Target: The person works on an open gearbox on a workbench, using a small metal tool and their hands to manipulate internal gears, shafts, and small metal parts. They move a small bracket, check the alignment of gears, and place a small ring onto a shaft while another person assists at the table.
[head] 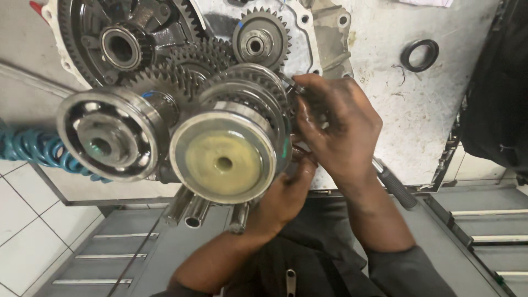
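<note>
You see the scene in even, rather bright light that seems to come from above, with no hard shadows. The pale scratched metal worktop (418, 110) looks almost washed out at the upper right. Soft glare sits on the shiny steel ring around the yellowish greasy disc (223, 159) and on the round silver ball bearing (107, 137). Your oily right hand (338, 129) shines a little on the knuckles. Your left hand (286, 192) lies in soft shade below it. The dark clothing at the bottom is dim and slightly blurred. The straight table edges bend near the corners.
</note>
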